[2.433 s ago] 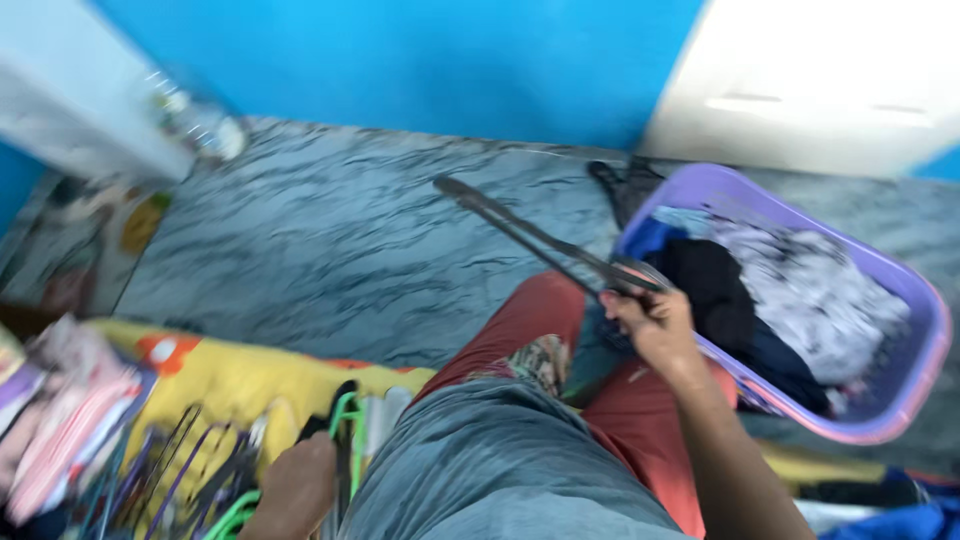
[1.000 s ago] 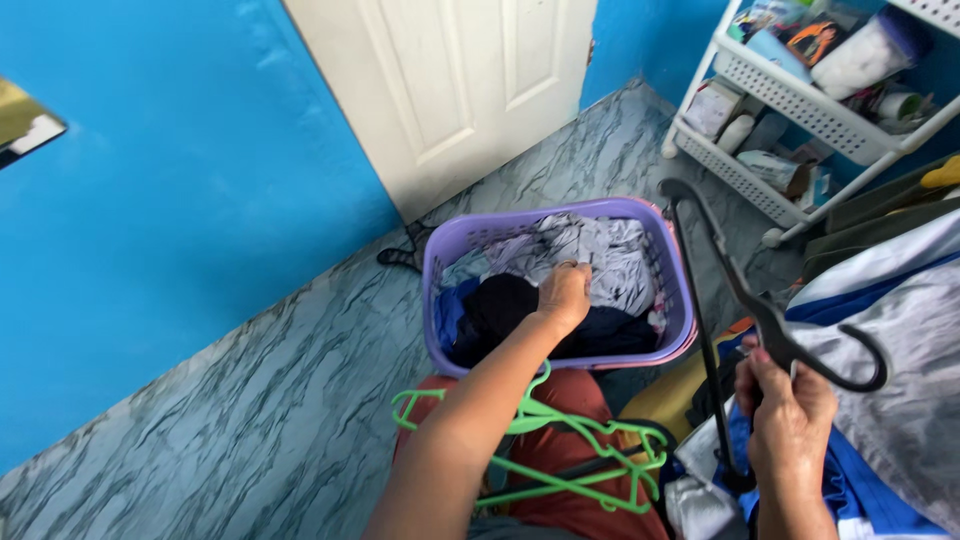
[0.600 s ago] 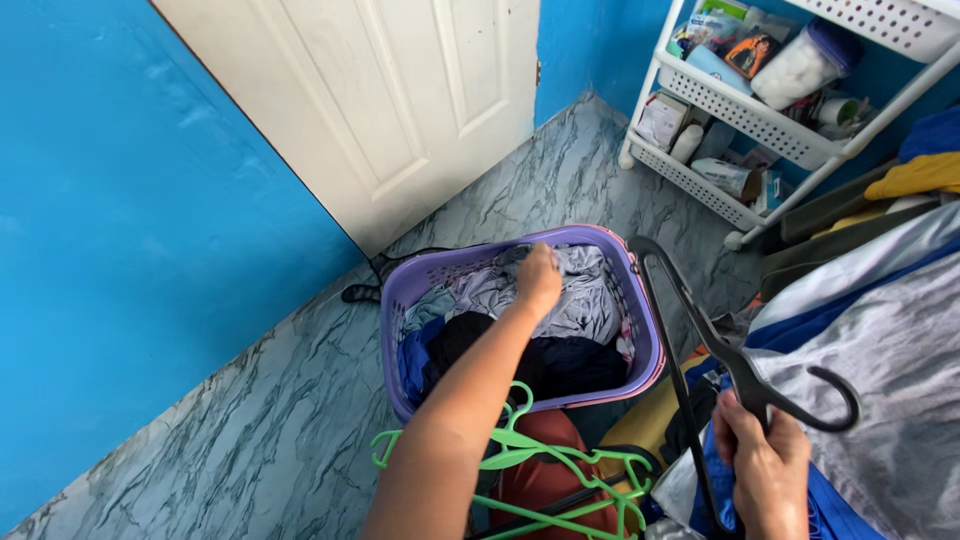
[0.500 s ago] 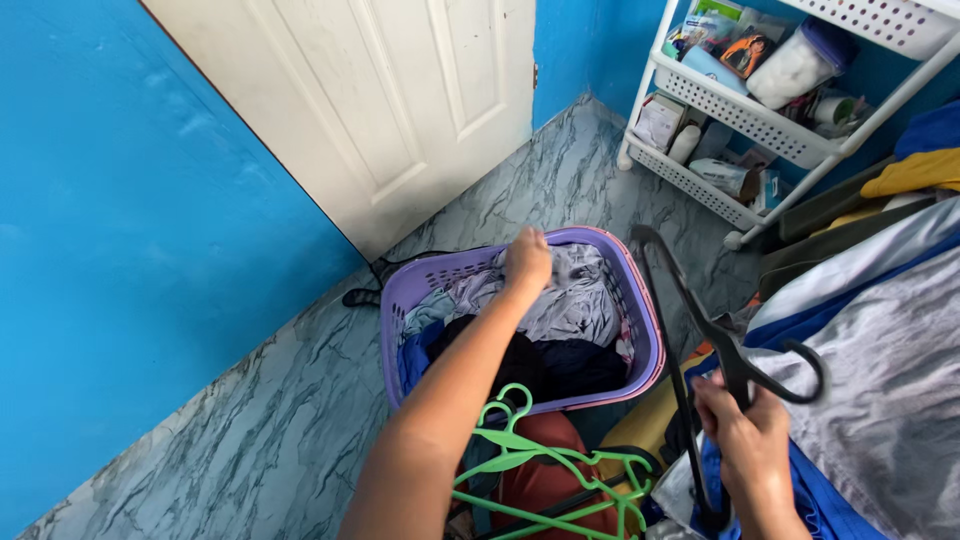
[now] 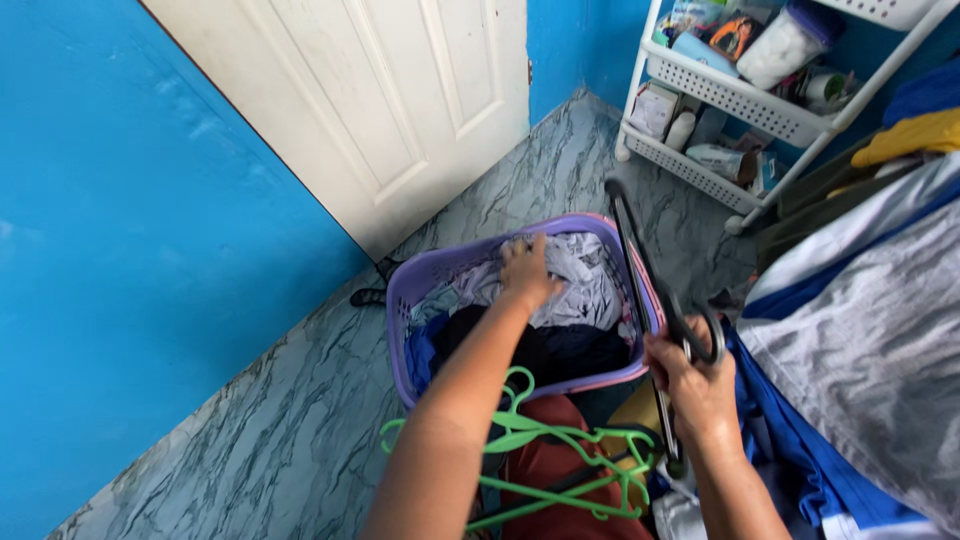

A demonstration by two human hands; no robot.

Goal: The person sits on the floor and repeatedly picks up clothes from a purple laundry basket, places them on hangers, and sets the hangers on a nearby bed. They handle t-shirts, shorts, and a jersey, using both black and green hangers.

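Reaching into the purple laundry basket (image 5: 420,285) on the marbled floor (image 5: 270,420), the left hand (image 5: 522,272) lies flat on a pale grey garment (image 5: 585,285) at the top of the pile, fingers spread and pressing into the cloth; its grip looks open over the fabric rather than closed on it, though the fingertips are partly sunk in the folds. The right hand (image 5: 690,385) has its grip clamped around the neck of a black hanger (image 5: 640,270), just under the hook, with the hanger's arms pointing away over the basket's right rim. The grey garment sits in the far half of the basket, above darker clothes (image 5: 540,350) nearer the person. It looks soft, light and limp, so it would likely sag and trail wherever it is lifted; pinching a bunched fold, or better the collar or shoulder seam if it can be found, should give the surest hold. The hanger seems stiff, thin and light plastic, easy to steer from the neck, though its long arms could snag on the basket wall. A bundle of green hangers (image 5: 540,460) rests across the person's lap, below the left forearm. A white door (image 5: 400,100), blue wall (image 5: 120,250) and white shelf rack (image 5: 740,100) stand beyond.
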